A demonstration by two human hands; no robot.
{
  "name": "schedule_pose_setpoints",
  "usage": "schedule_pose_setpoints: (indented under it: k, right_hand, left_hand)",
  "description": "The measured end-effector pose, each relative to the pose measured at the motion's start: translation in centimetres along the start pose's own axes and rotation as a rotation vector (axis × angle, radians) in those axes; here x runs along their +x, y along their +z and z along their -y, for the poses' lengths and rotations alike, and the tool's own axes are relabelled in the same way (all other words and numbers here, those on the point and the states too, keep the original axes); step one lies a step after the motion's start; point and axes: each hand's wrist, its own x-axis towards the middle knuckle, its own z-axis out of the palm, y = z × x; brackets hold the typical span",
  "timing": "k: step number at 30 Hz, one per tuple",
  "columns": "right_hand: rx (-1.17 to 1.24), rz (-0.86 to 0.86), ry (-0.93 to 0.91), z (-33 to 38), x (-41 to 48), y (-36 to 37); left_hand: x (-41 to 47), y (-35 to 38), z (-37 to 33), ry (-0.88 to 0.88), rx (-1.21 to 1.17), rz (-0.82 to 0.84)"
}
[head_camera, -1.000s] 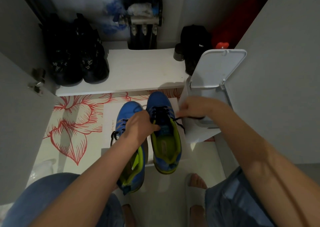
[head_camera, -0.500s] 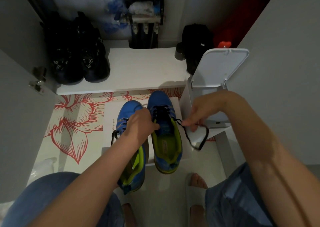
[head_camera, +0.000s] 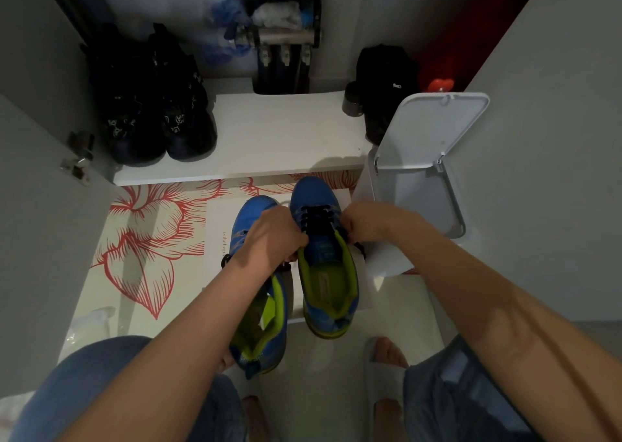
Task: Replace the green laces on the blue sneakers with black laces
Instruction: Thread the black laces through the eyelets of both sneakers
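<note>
Right sneaker, black lace threaded, hemmed by left sneaker and open bin; left hand and right hand, fingers closed on lace ends.

The two blue sneakers are seen to be of matt woven cloth, lined in soft lime-green padding. Dull black cord laces are threaded in the right one. At one o'clock, a white bin is made of smooth, faintly glossy plastic. At eleven o'clock, black shoes are finished in dark matt fabric. The white shelf is shown smooth and matt. At nine o'clock, the floral mat appears slightly sheened. Denim cloth is seen at seven o'clock.
</note>
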Motion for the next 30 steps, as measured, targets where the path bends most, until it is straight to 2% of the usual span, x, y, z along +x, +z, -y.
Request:
schedule_pose_setpoints:
  k: [6,8,12,16,20,22,30]
  right_hand:
    - [0.47,-0.044,-0.109,-0.6,-1.4,-2.5]
    - [0.545,-0.013,-0.126,-0.5,-1.8,-2.7]
    - [0.59,-0.086,-0.146,-0.6,-2.0,-2.6]
    - [0.571,-0.206,-0.068,-1.0,-2.0,-3.2]
    - [0.294,-0.018,0.005,-1.8,-2.5,-3.5]
    - [0.261,0.004,0.024,-1.8,-2.6,-3.7]
    - [0.634,-0.192,-0.13,-0.3,-3.5,-4.8]
  left_hand:
    - [-0.4,-0.4,-0.4,-0.011,-0.013,0.047]
    - [-0.6,-0.5,-0.5,-0.017,-0.011,0.056]
    - [-0.7,-0.7,-0.7,-0.041,-0.056,0.091]
    - [-0.9,-0.7,-0.7,-0.041,-0.067,0.102]
    - [-0.7,-0.6,-0.8,-0.037,-0.04,0.088]
    - [-0.6,-0.6,-0.8,-0.032,-0.021,0.079]
    - [-0.8,-1.0,-1.0,-0.07,-0.04,0.125]
